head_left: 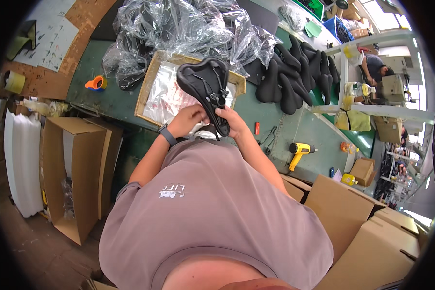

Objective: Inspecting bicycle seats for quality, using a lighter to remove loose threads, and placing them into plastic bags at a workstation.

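Observation:
A black bicycle saddle [198, 79] is held with its underside and rails toward me, its wide end pointing away. My right hand [233, 122] grips the narrow nose from the right, thumb on top. Close against the nose's left edge is my left hand [190, 119], its fingers curled together; whether they pinch the saddle or something small cannot be seen. Beneath the saddle, a shallow cardboard box [144, 100] holds clear plastic bags [166, 92] with red print. Several black saddles [287, 72] lie piled to the right of the box.
A heap of clear plastic wrap [174, 29] covers the far side of the green table [89, 63]. An orange tape dispenser [97, 83] sits left, a yellow heat gun [300, 152] right. Cartons [340, 210] stand at my right, an open carton [75, 179] at my left. Another person [374, 67] is far right.

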The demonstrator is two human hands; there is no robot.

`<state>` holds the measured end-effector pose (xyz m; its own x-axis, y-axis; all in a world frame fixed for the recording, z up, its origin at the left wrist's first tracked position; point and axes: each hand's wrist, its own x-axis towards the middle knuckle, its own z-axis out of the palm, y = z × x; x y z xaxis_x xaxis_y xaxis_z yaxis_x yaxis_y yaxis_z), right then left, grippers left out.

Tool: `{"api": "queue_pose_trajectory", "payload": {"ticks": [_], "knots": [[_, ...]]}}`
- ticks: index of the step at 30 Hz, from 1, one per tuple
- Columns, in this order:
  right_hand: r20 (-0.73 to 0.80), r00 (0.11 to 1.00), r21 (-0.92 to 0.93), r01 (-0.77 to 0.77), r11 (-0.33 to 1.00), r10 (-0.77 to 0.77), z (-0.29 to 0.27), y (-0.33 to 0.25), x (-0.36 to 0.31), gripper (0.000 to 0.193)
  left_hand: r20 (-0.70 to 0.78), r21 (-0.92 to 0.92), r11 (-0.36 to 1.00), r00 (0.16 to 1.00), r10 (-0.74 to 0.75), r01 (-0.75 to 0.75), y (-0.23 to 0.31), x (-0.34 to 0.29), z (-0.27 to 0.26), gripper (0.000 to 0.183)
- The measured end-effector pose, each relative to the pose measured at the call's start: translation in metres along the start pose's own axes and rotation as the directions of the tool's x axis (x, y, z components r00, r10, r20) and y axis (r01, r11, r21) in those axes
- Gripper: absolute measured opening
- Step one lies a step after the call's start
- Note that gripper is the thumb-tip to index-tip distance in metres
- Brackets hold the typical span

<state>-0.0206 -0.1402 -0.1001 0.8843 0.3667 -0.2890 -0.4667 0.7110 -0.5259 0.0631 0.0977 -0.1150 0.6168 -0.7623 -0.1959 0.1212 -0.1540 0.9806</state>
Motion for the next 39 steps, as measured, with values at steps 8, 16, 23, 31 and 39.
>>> {"api": "queue_pose_trajectory", "payload": {"ticks": [8, 16, 23, 31, 39], "knots": [[0.021, 0.982, -0.016, 0.189, 0.982, -0.189, 0.019, -0.031, -0.048, 0.049, -0.224, -0.942, 0.263, 0.974, -0.025, -0.210, 0.027, -0.063, -0.097, 0.015], [-0.346, 0.784, -0.906, -0.137, 0.400, -0.515, 0.040, -0.043, -0.081, 0.117, -0.318, -0.110, 0.973, 0.934, 0.160, -0.204, 0.083, -0.003, 0.012, 0.014], [0.049, 0.644, -0.962, -0.176, -0.210, -0.764, 0.016, -0.105, -0.102, 0.093, -0.483, -0.536, 0.800, 0.875, -0.027, -0.271, 0.144, 0.055, 0.006, 0.028], [-0.613, 0.620, -0.509, 0.166, 0.845, -0.491, -0.045, -0.149, -0.051, 0.074, 0.197, 0.291, 0.855, 0.902, 0.385, -0.429, 0.207, 0.123, 0.034, 0.024], [-0.218, 0.706, -0.729, 0.342, 0.593, -0.674, -0.160, -0.298, 0.039, 0.082, -0.610, -0.169, 0.958, 0.788, 0.082, -0.230, 0.125, 0.284, -0.023, 0.041]]}}
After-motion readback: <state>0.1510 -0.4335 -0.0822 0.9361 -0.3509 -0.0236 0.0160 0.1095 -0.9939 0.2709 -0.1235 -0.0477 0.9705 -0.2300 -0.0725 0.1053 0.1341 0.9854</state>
